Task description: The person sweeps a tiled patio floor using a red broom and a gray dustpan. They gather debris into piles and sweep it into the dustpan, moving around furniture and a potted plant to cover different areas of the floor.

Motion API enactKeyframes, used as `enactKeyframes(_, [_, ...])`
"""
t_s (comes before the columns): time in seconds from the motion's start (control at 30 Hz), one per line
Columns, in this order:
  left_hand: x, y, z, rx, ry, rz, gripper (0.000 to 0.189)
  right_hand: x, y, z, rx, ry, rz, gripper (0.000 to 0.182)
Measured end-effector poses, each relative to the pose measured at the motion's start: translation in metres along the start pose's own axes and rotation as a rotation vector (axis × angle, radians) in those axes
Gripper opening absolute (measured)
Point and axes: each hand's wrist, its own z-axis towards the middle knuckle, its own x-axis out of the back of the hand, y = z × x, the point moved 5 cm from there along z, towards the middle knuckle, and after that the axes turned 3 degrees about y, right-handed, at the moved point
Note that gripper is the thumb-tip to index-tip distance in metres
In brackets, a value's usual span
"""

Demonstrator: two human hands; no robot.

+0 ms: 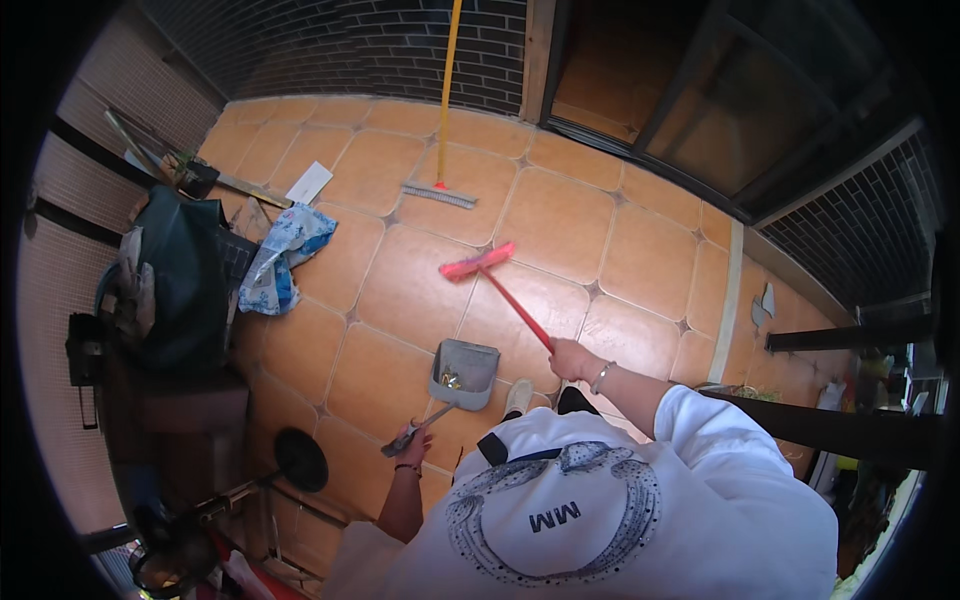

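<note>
My right hand point(574, 360), with a bracelet at the wrist, is closed around the red handle of a broom point(521, 309). The broom's pink-red head lies at the orange tiled floor point(420, 277), ahead of me. My left hand point(414, 445) grips the handle of a grey long-handled dustpan point(477, 366). Some small debris lies in the pan, which is at the floor in front of my feet. Its open side faces away from me, and the broom head is beyond it, apart from it.
A yellow-handled brush point(439, 194) stands further ahead near the brick wall point(480, 56). At left are a blue-and-white plastic bag point(289, 251), a dark green cover point(180, 270) and a round black disc point(301, 460). A glass sliding door point(697, 112) is at the upper right.
</note>
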Motion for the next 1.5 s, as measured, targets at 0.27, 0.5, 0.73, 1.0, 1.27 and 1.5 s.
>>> enactKeyframes(0.27, [0.003,0.011,0.014,0.013,-0.091,0.114,0.021,0.012,0.017,-0.122,-0.394,-0.524,0.789,0.034])
enactKeyframes(0.5, [-0.01,0.039,0.007,-0.027,-0.105,0.194,0.021,0.032,0.059,-0.194,-0.466,-0.355,0.872,0.043])
enactKeyframes(0.73, [-0.06,0.079,0.019,-0.124,-0.314,0.399,0.015,0.043,0.122,-0.205,-0.588,0.162,0.817,0.035])
enactKeyframes(1.0, [-0.132,0.089,0.054,-0.252,-0.509,0.583,0.016,0.028,0.168,-0.129,-0.67,0.358,0.597,0.02])
enactKeyframes(1.27, [-0.197,0.097,0.064,-0.221,-0.521,0.501,0.012,-0.008,0.097,-0.228,-0.59,-0.038,1.068,0.017])
enactKeyframes(1.5, [-0.214,0.105,0.053,-0.238,-0.507,0.546,0.011,-0.022,0.129,-0.283,-0.619,-0.017,1.462,0.026])
